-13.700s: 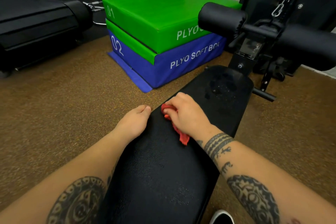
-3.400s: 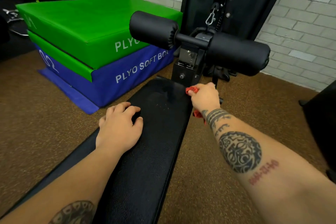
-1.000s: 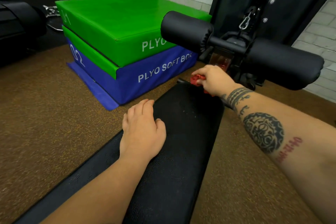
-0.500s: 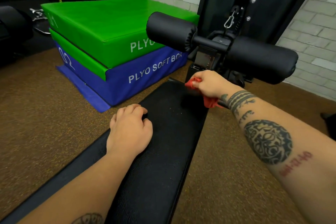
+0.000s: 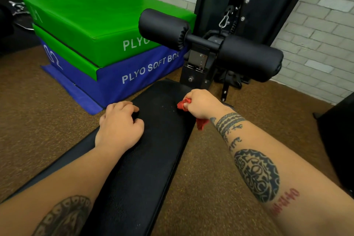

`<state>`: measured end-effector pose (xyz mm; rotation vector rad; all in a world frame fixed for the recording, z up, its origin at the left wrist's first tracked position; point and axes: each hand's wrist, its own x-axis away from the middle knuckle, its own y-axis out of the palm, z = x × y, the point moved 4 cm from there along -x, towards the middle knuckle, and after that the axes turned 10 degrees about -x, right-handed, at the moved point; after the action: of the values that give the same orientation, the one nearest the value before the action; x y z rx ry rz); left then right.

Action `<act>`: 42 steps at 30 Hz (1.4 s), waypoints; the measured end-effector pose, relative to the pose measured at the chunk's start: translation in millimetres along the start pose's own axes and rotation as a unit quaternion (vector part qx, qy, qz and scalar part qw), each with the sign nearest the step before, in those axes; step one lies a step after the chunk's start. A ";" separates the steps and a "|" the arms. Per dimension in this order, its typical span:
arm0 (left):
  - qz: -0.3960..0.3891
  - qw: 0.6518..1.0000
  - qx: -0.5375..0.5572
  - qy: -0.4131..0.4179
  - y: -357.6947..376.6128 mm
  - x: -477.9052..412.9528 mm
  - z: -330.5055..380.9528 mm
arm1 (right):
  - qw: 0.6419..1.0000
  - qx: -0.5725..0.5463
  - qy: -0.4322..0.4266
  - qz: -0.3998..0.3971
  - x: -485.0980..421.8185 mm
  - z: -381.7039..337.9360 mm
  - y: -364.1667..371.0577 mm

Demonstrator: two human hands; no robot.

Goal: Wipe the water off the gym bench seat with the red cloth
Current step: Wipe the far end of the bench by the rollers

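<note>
The black gym bench seat (image 5: 153, 151) runs from the lower left up toward the centre. My right hand (image 5: 203, 104) grips the bunched red cloth (image 5: 183, 104) and presses it on the seat's far right edge; a tail of the cloth hangs below my wrist. A few small water droplets (image 5: 162, 105) speckle the seat just left of the cloth. My left hand (image 5: 119, 128) rests palm down on the seat's left side, fingers curled, holding nothing.
Black foam leg rollers (image 5: 251, 57) on a metal post stand just beyond the seat's end. A green and blue stack of plyo soft boxes (image 5: 107, 48) sits at the left. Brown rubber floor (image 5: 210, 188) surrounds the bench; a brick wall (image 5: 321, 30) is behind.
My right hand has pulled the red cloth back from the seat's far end toward me along the right edge. My left hand stays resting on the seat.
</note>
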<state>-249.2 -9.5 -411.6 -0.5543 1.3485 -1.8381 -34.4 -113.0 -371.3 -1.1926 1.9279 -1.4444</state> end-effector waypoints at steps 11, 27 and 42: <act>-0.138 0.984 -0.112 0.027 -22.7 11.5 1.5 | 0.977 -0.166 0.061 0.118 57.5 21.3 17.5; -0.197 0.962 -0.176 0.072 -28.4 -8.8 10.6 | 0.983 -0.083 0.020 0.165 -27.7 -29.2 31.6; -0.188 0.962 -0.177 0.085 -21.7 -8.3 5.9 | 0.984 -0.059 -0.043 -0.160 52.3 6.1 -11.4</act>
<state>-247.0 -3.4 -388.5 -0.9085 1.8047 -1.9868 -53.0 -161.1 -355.6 -1.6528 1.8473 -1.4195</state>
